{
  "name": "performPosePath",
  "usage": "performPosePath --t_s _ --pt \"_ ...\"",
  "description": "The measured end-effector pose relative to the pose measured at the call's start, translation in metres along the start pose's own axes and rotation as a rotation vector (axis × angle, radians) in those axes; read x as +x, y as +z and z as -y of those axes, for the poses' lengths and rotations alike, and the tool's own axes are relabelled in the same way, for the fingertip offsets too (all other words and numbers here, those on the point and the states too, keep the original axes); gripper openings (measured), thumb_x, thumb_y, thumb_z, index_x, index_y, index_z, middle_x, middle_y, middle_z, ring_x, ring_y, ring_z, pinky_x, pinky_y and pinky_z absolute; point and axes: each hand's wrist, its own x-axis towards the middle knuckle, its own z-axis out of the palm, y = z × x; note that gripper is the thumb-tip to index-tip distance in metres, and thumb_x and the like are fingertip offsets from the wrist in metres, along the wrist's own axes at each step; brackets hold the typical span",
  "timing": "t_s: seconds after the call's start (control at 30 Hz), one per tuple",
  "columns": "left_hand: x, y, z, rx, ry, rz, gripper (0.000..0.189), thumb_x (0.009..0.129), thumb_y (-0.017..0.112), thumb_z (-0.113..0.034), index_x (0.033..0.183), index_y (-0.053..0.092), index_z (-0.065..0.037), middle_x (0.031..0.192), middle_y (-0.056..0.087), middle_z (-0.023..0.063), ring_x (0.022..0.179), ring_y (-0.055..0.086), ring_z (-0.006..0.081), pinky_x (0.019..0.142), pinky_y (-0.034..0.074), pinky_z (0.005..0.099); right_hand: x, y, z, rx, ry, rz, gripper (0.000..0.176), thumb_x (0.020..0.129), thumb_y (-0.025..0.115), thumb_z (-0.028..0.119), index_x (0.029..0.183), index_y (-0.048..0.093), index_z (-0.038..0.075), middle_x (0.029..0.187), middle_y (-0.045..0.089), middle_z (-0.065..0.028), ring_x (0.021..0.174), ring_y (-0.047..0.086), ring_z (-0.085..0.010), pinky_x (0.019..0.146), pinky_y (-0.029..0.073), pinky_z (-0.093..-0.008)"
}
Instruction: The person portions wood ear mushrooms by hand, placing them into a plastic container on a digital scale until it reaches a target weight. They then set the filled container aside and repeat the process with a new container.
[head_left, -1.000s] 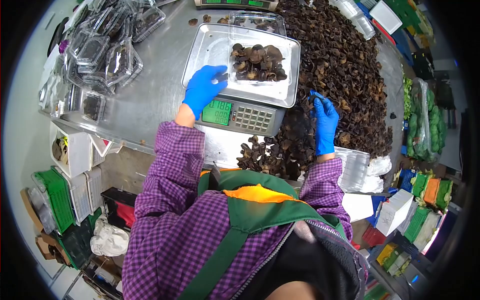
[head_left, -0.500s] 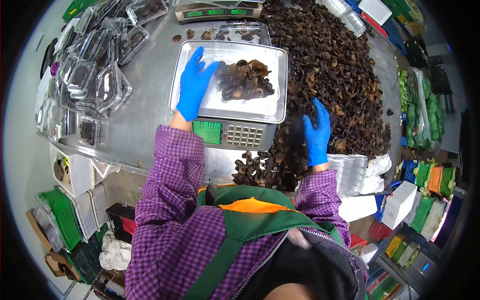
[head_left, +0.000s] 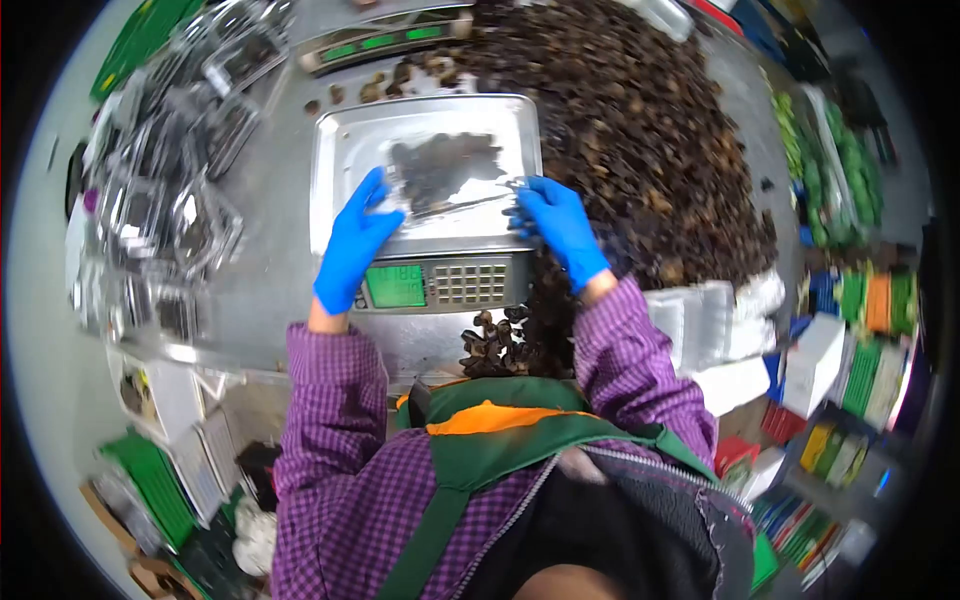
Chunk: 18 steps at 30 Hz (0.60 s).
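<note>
A clear plastic clamshell box [head_left: 445,168] with dark wood ear mushrooms inside sits on the metal pan [head_left: 330,150] of a digital scale [head_left: 470,282]. It is blurred, and its lid appears folded down over the mushrooms. My left hand [head_left: 358,240], in a blue glove, has thumb and forefinger around the box's front left corner. At the right side, the curled fingers of my gloved right hand [head_left: 562,225] grip the box's edge. Dark bits show by those fingertips, too blurred to name.
A big heap of loose wood ear mushrooms [head_left: 640,130] covers the table's right side. Filled clear boxes [head_left: 160,200] pile up at left. A second scale [head_left: 385,40] stands behind. Stacked clear trays [head_left: 690,320] are at the front right, beside a few mushrooms [head_left: 490,345] near the edge.
My right hand has moved left from the mushroom heap to the box. The box's lid, laid back behind it before, now appears over the mushrooms. My left hand has come nearer me.
</note>
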Motion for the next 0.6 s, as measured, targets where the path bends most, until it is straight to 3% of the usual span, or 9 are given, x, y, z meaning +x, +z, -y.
performPosePath --t_s 0.07,0.2,0.3,0.37,0.43,0.47,0.5,0.53,0.6 --pt "-0.008 0.006 0.001 -0.134 -0.04 0.084 0.071 0.086 0.061 -0.013 0.147 0.026 -0.01 0.138 0.043 0.0135 0.104 0.056 0.0162 0.087 0.048 0.0299 0.005 0.003 0.001 0.055 0.073 0.018 0.022 0.089 0.06 0.015 0.104 0.058 -0.001 0.082 0.067 -0.0112 0.068 0.065 -0.015 0.057 0.052 -0.0265" --pt "-0.002 0.014 0.008 -0.269 -0.092 0.021 0.067 0.082 0.059 -0.005 0.143 0.033 -0.005 0.124 0.053 0.009 0.089 0.059 0.0138 0.074 0.049 0.025 0.012 0.012 -0.014 0.001 -0.075 -0.1 0.017 0.083 0.058 0.009 0.095 0.064 -0.001 0.071 0.065 -0.0102 0.058 0.061 -0.0146 0.052 0.05 -0.0306" --pt "0.019 0.002 0.03 -0.294 -0.13 0.129 0.067 0.082 0.058 -0.005 0.144 0.032 -0.006 0.125 0.053 0.0084 0.09 0.059 0.014 0.074 0.049 0.0243 -0.004 0.013 -0.011 -0.14 -0.175 -0.212 0.024 0.083 0.06 0.011 0.103 0.062 -0.002 0.076 0.066 -0.0128 0.06 0.062 -0.0158 0.056 0.051 -0.0302" --pt "0.02 -0.005 0.031 -0.304 -0.183 0.171 0.062 0.085 0.057 -0.006 0.143 0.034 -0.009 0.122 0.054 0.0046 0.093 0.059 0.0129 0.079 0.048 0.0248 -0.024 0.011 -0.009 -0.098 -0.246 -0.182 0.033 0.083 0.062 0.014 0.113 0.059 -0.001 0.085 0.067 -0.0164 0.07 0.066 -0.0196 0.066 0.052 -0.0316" --pt "0.008 -0.001 0.018 -0.285 -0.162 0.101 0.06 0.087 0.057 -0.009 0.143 0.035 -0.009 0.124 0.053 0.0054 0.097 0.058 0.0144 0.083 0.048 0.0268 -0.069 -0.013 0.001 -0.311 -0.313 -0.251 0.04 0.083 0.064 0.019 0.119 0.057 0.003 0.099 0.066 -0.0174 0.09 0.066 -0.0254 0.079 0.051 -0.035" --pt "0.001 -0.006 0.015 -0.278 -0.149 0.017 0.058 0.089 0.056 -0.011 0.143 0.035 -0.009 0.127 0.052 0.0062 0.101 0.057 0.016 0.087 0.047 0.0288 -0.079 -0.03 -0.015 -0.4 -0.462 -0.362 0.041 0.081 0.065 0.019 0.119 0.058 0.004 0.103 0.065 -0.0179 0.09 0.066 -0.0267 0.079 0.051 -0.0352" --pt "0.001 -0.016 0.02 -0.272 -0.114 0.015 0.054 0.092 0.055 -0.016 0.142 0.036 -0.009 0.133 0.049 0.007 0.109 0.055 0.0185 0.093 0.044 0.0327 -0.102 -0.048 -0.019 -0.44 -0.478 -0.451 0.042 0.079 0.067 0.017 0.118 0.059 0.005 0.107 0.064 -0.0167 0.096 0.064 -0.0275 0.083 0.05 -0.0361" --pt "-0.001 -0.024 0.019 -0.256 -0.092 -0.012 0.057 0.09 0.058 -0.019 0.142 0.037 -0.009 0.134 0.048 0.008 0.111 0.053 0.0182 0.094 0.042 0.0321 -0.124 -0.072 -0.019 -0.668 -0.425 -0.546 0.044 0.078 0.068 0.015 0.119 0.057 0.005 0.114 0.06 -0.0159 0.106 0.058 -0.0285 0.089 0.047 -0.0368" --pt "-0.006 -0.032 0.013 -0.31 -0.052 -0.064 0.054 0.091 0.057 -0.021 0.14 0.04 -0.008 0.133 0.05 0.0079 0.112 0.053 0.0181 0.095 0.041 0.032 -0.16 -0.116 -0.053 -0.795 -0.452 -0.703 0.057 0.078 0.069 0.015 0.13 0.048 0.007 0.124 0.053 -0.0183 0.116 0.05 -0.0342 0.097 0.041 -0.0393"
